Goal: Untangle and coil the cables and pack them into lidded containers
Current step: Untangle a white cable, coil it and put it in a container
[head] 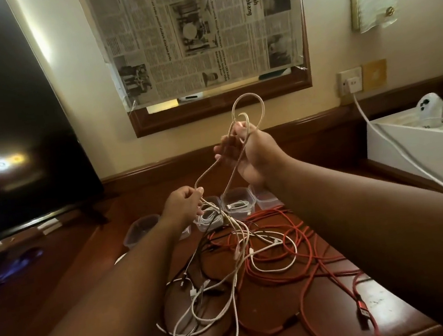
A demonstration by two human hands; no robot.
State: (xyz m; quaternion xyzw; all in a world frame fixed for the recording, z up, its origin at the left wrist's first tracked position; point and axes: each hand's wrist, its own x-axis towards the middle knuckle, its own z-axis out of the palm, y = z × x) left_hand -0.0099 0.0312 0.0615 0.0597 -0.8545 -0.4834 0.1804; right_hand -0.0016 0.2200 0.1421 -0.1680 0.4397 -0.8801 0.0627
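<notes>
A white braided cable (pixel 246 103) rises in a loop above my right hand (pixel 252 153), which is closed on it well above the table. From there two strands run down to my left hand (pixel 184 204), which pinches one strand lower and to the left. Below lies a tangle of white (pixel 278 265), red (pixel 307 243) and black cables (pixel 199 271) on the dark wooden table. Clear plastic containers stand behind the tangle: two (pixel 237 202) (pixel 207 221) with coiled white cable inside, another (pixel 266 198) partly hidden behind my right wrist.
A further container (pixel 141 229) stands at the left. A black TV screen (pixel 14 123) stands far left. A white box (pixel 422 154) with white controllers sits at the right, and a white power cord (pixel 396 146) runs from the wall socket across it.
</notes>
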